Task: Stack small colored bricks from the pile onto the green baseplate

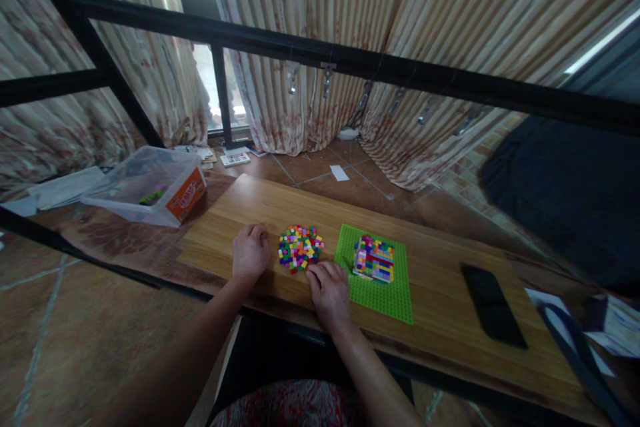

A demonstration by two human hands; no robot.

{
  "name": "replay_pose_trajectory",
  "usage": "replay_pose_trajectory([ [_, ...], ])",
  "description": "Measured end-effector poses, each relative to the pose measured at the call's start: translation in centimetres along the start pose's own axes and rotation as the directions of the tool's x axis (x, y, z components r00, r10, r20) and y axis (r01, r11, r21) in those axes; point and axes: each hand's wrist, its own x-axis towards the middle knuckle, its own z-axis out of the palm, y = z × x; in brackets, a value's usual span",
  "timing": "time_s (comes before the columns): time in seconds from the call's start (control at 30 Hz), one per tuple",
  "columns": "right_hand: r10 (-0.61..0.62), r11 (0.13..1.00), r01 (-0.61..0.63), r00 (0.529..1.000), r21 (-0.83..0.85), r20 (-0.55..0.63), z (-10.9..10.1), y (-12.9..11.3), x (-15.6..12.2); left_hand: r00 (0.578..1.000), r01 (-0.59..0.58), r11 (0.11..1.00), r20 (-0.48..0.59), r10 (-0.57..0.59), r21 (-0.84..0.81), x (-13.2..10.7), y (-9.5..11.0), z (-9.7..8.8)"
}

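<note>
A pile of small colourful toy bricks (300, 250) lies on the wooden board between my two hands. My left hand (250, 251) rests on the wood to the left of the pile, fingers curled in; whatever they may hold is hidden. At the pile's lower right edge is my right hand (330, 290), its fingers bent and pressed together, and I cannot make out what is in them. Just right of that hand lies a green studded baseplate (385, 303). On it stands a low block built of many-coloured bricks (375, 259).
A black phone (493, 305) lies on the right part of the wooden board (435, 280). Past the board's left end is a clear plastic bin (135, 203) with an orange label and some green pieces inside. A black metal rail (350, 60) with hanging clips crosses in front of the curtains.
</note>
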Motion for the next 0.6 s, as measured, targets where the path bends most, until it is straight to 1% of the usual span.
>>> replay_pose_trajectory([
  [0.27, 0.001, 0.998, 0.000, 1.000, 0.064, -0.005, 0.00, -0.12, -0.07, 1.000, 0.012, 1.000, 0.002, -0.012, 0.005, -0.04, 0.10, -0.05],
  [0.6, -0.037, 0.999, 0.038, 0.999, -0.025, 0.038, 0.05, -0.08, 0.08, 1.000, 0.002, 1.000, -0.004, -0.002, 0.001, -0.04, 0.14, -0.16],
])
